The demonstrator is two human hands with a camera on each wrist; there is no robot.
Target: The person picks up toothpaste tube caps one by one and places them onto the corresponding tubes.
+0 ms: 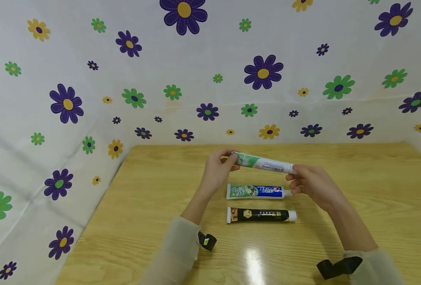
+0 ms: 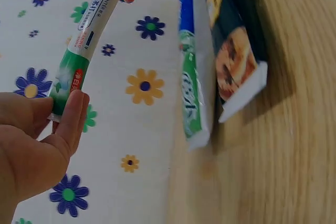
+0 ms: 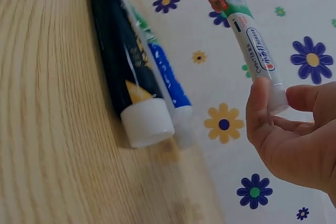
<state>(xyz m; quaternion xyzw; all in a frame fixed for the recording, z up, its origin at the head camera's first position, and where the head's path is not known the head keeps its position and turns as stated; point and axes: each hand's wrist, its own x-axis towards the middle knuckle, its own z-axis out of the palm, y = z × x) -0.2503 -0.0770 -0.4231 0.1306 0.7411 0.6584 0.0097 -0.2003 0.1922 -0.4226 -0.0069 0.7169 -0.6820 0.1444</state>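
Between both hands a white and green toothpaste tube [image 1: 265,162] is held above the table, tilted slightly down to the right in the head view. My left hand [image 1: 217,170] pinches its flat green end between thumb and fingers. At the white cap end, my right hand [image 1: 317,184] grips it with thumb and fingertips. Closer to me, a blue and green toothpaste tube [image 1: 256,191] lies on the table, its cap overlapped by the right fingers. Nearest to me lies a black toothpaste tube [image 1: 261,215] with a white cap [image 3: 148,123], parallel to the blue one.
The wooden table [image 1: 153,206] reaches back to a white flower-printed cloth [image 1: 228,51], which also rises along the left side. A black strap [image 1: 338,268] sits on the right wrist and another black band [image 1: 206,241] on the left.
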